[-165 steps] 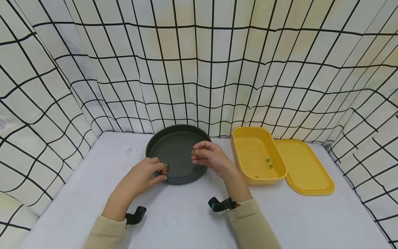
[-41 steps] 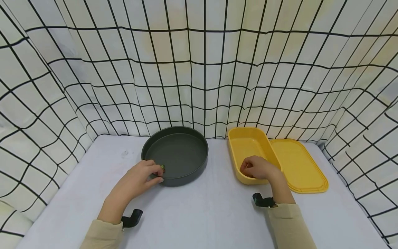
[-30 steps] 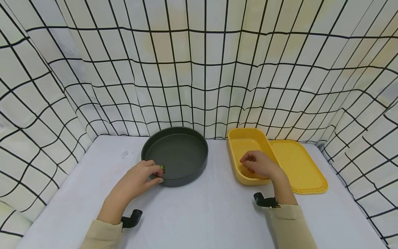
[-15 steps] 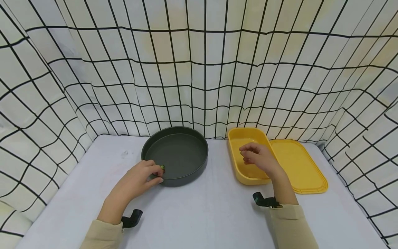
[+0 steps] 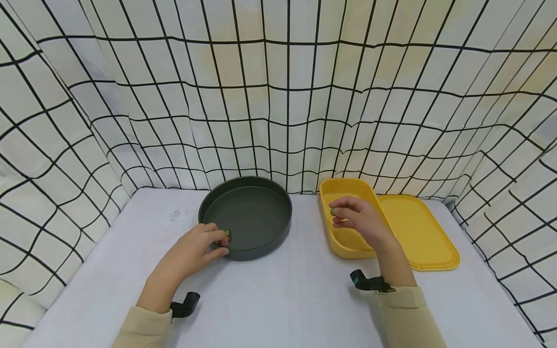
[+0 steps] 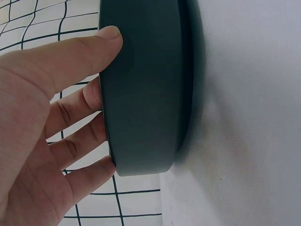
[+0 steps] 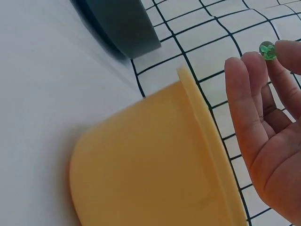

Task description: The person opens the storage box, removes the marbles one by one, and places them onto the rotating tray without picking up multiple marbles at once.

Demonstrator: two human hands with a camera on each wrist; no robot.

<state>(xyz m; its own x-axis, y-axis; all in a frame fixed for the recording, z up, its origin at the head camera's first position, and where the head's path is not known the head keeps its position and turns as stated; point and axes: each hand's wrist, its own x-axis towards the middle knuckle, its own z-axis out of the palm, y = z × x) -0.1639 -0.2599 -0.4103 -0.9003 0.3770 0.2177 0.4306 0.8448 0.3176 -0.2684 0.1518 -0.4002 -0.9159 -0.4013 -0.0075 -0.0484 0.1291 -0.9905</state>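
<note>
A dark grey round pan (image 5: pixel 252 212) stands on the white table. My left hand (image 5: pixel 196 249) grips its near left rim, the thumb (image 6: pixel 106 44) against the outer wall and the other fingers over the edge. Inside, a small green marble (image 5: pixel 228 233) and something reddish below it show beside those fingers. Above the yellow rectangular box (image 5: pixel 348 250), my right hand (image 5: pixel 361 220) pinches a clear green glass marble (image 7: pixel 267 51) between thumb and fingertips. The hand and wrist hide part of the box's floor.
A yellow lid (image 5: pixel 422 232) lies flat just right of the box. White cloth walls with a black grid (image 5: pixel 278 121) enclose the table at the back and both sides. White tabletop (image 5: pixel 278 299) stretches in front of the pan and box.
My right hand was over the pan with a small piece 5.5 s ago, then down in the yellow box. It has risen, a green marble now showing in its fingertips. My left hand stays on the rim.
</note>
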